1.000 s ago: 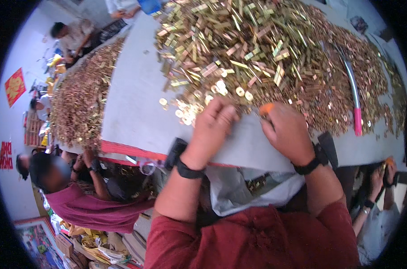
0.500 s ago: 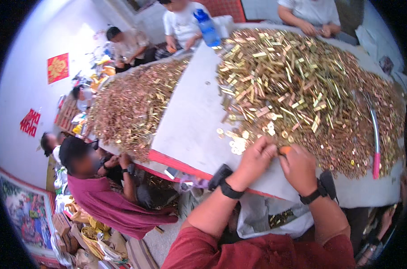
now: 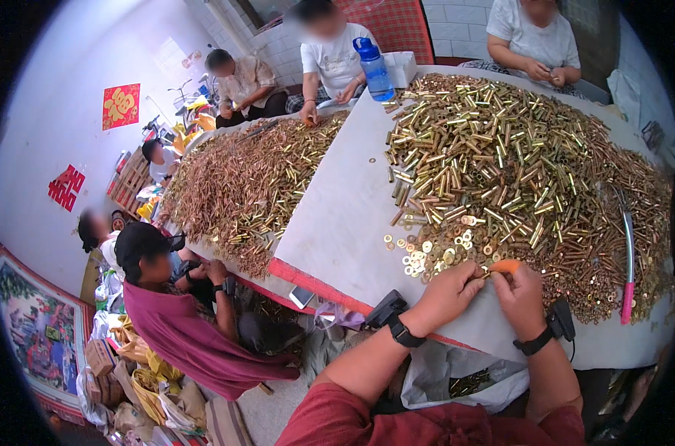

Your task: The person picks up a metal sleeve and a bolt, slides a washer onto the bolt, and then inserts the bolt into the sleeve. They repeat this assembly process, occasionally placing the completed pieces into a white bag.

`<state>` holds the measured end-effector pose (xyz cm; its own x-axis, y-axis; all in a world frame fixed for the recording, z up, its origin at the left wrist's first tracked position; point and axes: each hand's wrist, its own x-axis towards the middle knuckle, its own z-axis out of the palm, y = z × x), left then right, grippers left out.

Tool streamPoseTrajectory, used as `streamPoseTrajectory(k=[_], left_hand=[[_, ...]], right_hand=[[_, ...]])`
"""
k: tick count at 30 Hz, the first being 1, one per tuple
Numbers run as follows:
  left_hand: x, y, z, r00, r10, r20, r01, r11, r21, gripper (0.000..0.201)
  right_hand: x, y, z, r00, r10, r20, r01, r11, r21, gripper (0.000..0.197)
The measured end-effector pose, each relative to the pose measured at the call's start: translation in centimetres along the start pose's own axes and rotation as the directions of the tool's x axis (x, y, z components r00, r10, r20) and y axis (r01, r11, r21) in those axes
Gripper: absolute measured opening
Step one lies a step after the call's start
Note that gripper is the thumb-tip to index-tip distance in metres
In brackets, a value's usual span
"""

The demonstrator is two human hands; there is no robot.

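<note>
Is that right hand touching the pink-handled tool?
Apart: the head view shows small metal parts lying in a plain gap between the right hand and the pink-handled tool.

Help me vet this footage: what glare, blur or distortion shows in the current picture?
Head view: washers glint brightly; the near edge of the white table bends; black corners frame the image; a co-worker's face is blurred; left hand and right hand look fairly sharp.
</note>
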<state>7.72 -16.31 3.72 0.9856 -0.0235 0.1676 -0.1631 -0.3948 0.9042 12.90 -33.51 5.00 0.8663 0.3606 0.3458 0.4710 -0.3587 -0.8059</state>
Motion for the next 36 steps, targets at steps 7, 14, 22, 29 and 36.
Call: streamPoseTrajectory(k=[7, 14, 22, 29, 36], left_hand=[[-0.3, -0.1, 0.4, 1.000, -0.009, -0.002, 0.009, 0.998, -0.054, 0.014], [-0.9, -0.3, 0.8, 0.996, 0.008, 0.087, -0.001, 0.996, -0.086, 0.012], [-0.6, 0.7, -1.7, 0.967, -0.245, 0.068, 0.254, 0.930, -0.265, 0.009], [0.2, -0.3, -0.3, 0.967, -0.237, 0.088, 0.252, 0.931, -0.264, 0.006], [-0.1, 0.5, 0.2, 0.974, -0.209, 0.088, 0.223, 0.952, -0.210, 0.007]], right_hand=[[-0.2, -0.7, -0.6, 0.949, -0.313, 0.022, 0.312, 0.934, -0.176, 0.013], [-1.9, 0.0, -1.5, 0.948, 0.256, 0.188, -0.292, 0.936, 0.199, 0.012], [0.8, -2.3, -3.3, 0.974, 0.152, 0.168, -0.147, 0.988, -0.041, 0.021], [-1.1, 1.5, -5.1, 0.966, 0.089, 0.242, 0.010, 0.925, -0.381, 0.019], [-2.3, -0.4, -2.9, 0.970, -0.031, 0.240, 0.160, 0.829, -0.537, 0.010]])
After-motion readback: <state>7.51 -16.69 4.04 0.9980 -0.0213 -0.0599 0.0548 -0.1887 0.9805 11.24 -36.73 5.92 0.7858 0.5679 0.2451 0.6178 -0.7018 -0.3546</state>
